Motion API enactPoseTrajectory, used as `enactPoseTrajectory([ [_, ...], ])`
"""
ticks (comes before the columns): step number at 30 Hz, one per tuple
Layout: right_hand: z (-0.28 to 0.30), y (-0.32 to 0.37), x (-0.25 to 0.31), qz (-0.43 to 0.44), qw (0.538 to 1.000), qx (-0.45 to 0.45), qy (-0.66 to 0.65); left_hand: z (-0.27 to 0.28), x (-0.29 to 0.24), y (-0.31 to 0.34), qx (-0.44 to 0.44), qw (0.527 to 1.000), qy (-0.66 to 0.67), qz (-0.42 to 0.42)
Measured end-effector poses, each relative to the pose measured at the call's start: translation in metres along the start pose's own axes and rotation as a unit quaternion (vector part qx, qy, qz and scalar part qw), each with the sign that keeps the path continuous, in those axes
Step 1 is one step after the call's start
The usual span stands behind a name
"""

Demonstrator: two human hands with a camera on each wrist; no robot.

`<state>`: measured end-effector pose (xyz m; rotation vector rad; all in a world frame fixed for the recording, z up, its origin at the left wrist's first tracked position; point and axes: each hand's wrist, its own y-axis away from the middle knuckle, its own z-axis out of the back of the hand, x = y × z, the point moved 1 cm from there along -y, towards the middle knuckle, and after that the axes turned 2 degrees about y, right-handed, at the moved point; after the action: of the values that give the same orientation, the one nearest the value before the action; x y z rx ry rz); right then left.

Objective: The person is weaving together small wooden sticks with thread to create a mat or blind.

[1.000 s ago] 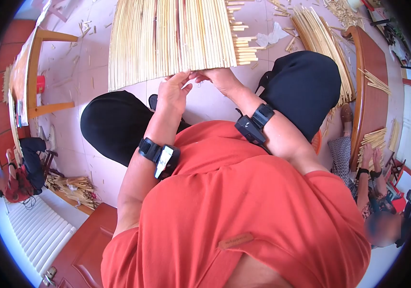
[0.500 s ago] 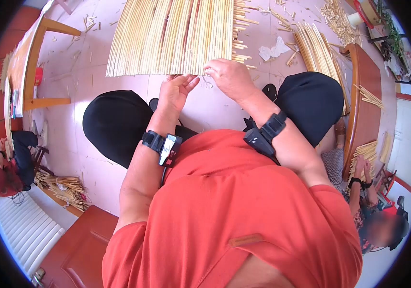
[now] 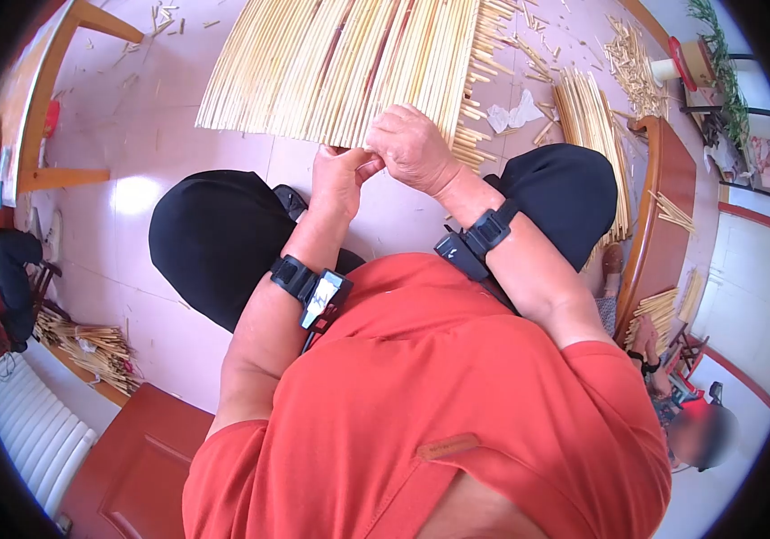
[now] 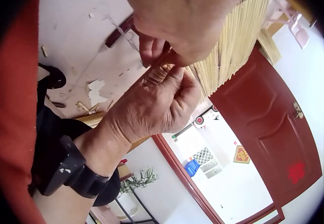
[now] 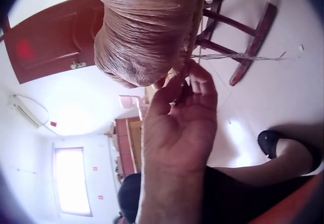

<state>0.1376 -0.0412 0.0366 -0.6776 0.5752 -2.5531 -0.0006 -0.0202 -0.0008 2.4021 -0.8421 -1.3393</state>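
1. Head view: pinches the near edge of a pale yellow mat of thin round sticks point(image 3: 340, 72) with the bare left hand point(image 3: 338, 175), with thumb and fingers drawn almost together. Grips the same edge just beside with the bare right hand point(image 3: 414, 151), with fingers tightly curled and knuckles upward; cannot tell exactly how the hidden fingertips meet. Shows the mat reaching away from the fingers, with uneven stick ends point(image 3: 470, 139) jutting out to the right of the fingers. Farther right of the fingers, shows a long bundle of loose yellow sticks point(image 3: 593, 135) on the pale pink tiled floor point(image 3: 124, 256), near a reddish-brown wooden counter point(image 3: 663, 171). Nearer the body than the fingers, shows an orange-red cloth shirt point(image 3: 439, 377).

2. Left wrist view: looks past the large, blurred left hand to the right hand just below, touching near the fingertips. Shows right thumb and bent fingers closed together. Beyond the fingers, shows the mat to the upper right, fine grey threads point(image 4: 121, 29) to the upper left, and a dark red panelled door point(image 4: 268, 112) well apart.

3. Right wrist view: looks past the right hand to the upturned left palm below. Shows left thumb and curled fingers meeting at the mat's narrow edge. Right of the fingers, shows the threads trailing sideways across a dark red wooden stool point(image 5: 255, 41).
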Motion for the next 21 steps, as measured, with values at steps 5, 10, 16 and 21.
enactPoseTrajectory([
  [5, 0.073, -0.076, 0.059, 0.05, 0.982, -0.178, -0.029, 0.01, 0.012, -0.011, -0.013, 1.0, 0.005, -0.006],
  [10, 0.098, -0.09, 0.026, -0.363, 0.756, -0.164, -0.519, 0.008, 0.007, -0.005, 0.053, 0.998, 0.024, 0.035],
  [16, 0.071, -0.039, -0.059, -0.37, 0.831, -0.171, -0.379, 0.041, 0.025, 0.003, 0.103, 0.947, -0.248, 0.179],
  [21, 0.031, -0.002, -0.074, -0.358, 0.933, -0.029, -0.014, 0.06, 0.021, 0.011, 0.075, 0.837, -0.478, 0.255],
])
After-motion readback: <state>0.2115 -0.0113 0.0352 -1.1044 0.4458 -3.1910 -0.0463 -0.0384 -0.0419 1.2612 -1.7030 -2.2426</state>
